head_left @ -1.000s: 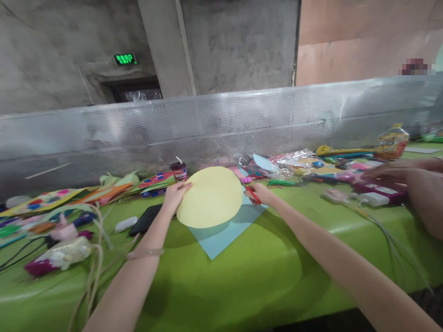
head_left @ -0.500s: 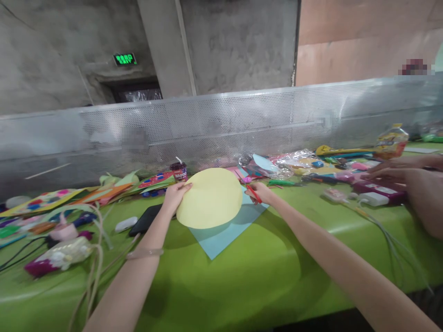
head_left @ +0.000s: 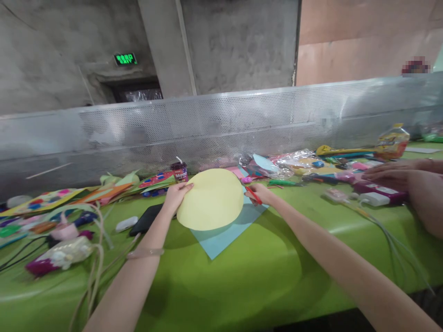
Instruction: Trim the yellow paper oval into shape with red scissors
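A large, nearly round sheet of yellow paper [head_left: 211, 199] is held up above the table, pinched at its upper left edge by my left hand [head_left: 178, 194]. Red-handled scissors [head_left: 254, 195] are gripped in my right hand [head_left: 262, 193], close against the paper's right edge. Part of the blades is hidden near that edge. Below the yellow paper lies a light blue sheet [head_left: 214, 244], one corner toward me, with its rear part covered.
The green tablecloth [head_left: 242, 286] carries a black phone-like object [head_left: 147, 219], a white case [head_left: 126, 224], a dark cup with a straw [head_left: 179, 171], colourful paper crafts [head_left: 58, 198] and cables at left. A juice bottle [head_left: 392, 140] and another person's hands [head_left: 411, 177] are at right.
The yellow paper has shifted very slightly to the right and down. The scissors have closed somewhat at its right edge. My left hand keeps the same hold.
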The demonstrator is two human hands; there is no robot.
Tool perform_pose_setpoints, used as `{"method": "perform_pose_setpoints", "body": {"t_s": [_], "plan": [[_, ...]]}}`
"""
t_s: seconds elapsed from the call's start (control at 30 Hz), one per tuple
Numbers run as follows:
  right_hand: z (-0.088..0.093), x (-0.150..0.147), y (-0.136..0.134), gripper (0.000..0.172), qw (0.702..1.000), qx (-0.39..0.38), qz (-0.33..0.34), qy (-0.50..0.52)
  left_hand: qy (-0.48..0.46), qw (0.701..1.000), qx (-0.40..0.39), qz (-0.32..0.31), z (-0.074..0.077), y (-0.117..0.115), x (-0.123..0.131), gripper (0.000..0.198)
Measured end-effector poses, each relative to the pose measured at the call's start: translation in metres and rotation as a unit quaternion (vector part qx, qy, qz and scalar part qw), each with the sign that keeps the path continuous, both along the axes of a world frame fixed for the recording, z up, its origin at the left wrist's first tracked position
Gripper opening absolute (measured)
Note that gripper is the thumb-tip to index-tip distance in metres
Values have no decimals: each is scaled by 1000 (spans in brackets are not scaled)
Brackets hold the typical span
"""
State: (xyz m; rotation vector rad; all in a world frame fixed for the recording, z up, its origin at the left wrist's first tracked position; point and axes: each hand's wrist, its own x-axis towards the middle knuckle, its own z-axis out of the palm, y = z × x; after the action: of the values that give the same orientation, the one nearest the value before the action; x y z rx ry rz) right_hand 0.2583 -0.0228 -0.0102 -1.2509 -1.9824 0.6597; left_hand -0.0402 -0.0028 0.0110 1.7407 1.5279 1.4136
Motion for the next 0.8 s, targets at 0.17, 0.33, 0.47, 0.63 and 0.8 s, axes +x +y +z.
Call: {"method": "perform_pose_setpoints", "body": {"t_s": [0.17, 0.33, 0.47, 0.63, 0.8], "plan": [[1, -1, 0, 22, 1000, 5, -2, -6, -2, 1000, 2, -6, 2, -3, 2, 39], [-1, 0, 1, 21, 1000, 6, -4, -10, -2, 1000, 0, -7, 2, -4, 3, 38], [-1, 0, 1, 23, 1000, 18, 2, -15, -5, 1000, -3, -4, 2, -3, 2, 39], [0, 0, 0, 22, 1000, 18, -7, -20, -10, 1000, -7, -2, 2, -2, 2, 40], [4, -1, -3, 20, 1000, 12, -9, -25, -8, 1000, -10, -2, 2, -1, 1, 41]]}}
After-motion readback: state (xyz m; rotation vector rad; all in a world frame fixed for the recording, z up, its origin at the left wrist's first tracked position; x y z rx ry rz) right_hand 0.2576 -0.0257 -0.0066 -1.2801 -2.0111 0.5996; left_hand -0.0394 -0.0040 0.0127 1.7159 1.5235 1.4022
